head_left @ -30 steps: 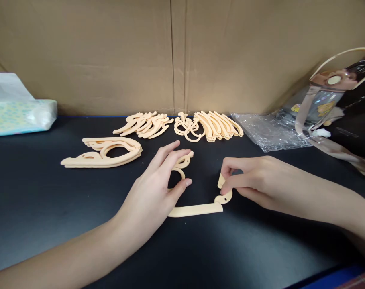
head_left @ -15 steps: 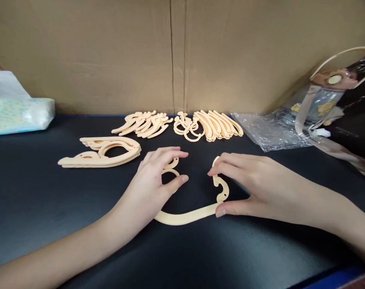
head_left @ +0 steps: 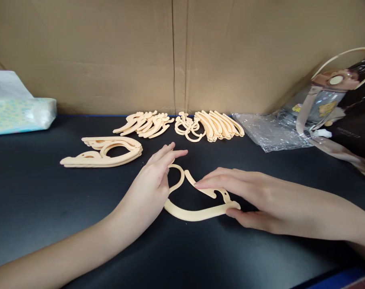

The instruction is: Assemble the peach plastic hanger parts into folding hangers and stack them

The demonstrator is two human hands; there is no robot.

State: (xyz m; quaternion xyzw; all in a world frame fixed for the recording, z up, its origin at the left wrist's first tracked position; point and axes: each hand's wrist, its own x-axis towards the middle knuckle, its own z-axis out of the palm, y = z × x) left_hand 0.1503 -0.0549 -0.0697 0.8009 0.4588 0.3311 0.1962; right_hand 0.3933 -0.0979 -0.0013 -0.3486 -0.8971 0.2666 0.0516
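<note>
A cream plastic hanger (head_left: 194, 214) with a curved bar, a round hook and a notched arm lies on the black table between my hands. My left hand (head_left: 153, 180) is over its left end, fingers apart, hiding part of the hook's base. Along the right side, my right hand (head_left: 245, 196) has its thumb on the bar's end and its fingertips on the notched arm (head_left: 200, 186), gripping the hanger. Folded hangers (head_left: 122, 160) are stacked to the left, beyond my left hand.
Behind are piles of cream notched pieces (head_left: 146, 124), hooks (head_left: 190, 128) and curved bars (head_left: 218, 126). Clear plastic wrap (head_left: 269, 132) and a strapped bottle (head_left: 327, 100) are at right, a tissue pack (head_left: 22, 114) at left, a cardboard wall (head_left: 110, 56) behind.
The notched arm has swung inward to the left, and my right fingers have moved with it. The hook shows more now. My left fingers have shifted slightly, with the index still stretched out.
</note>
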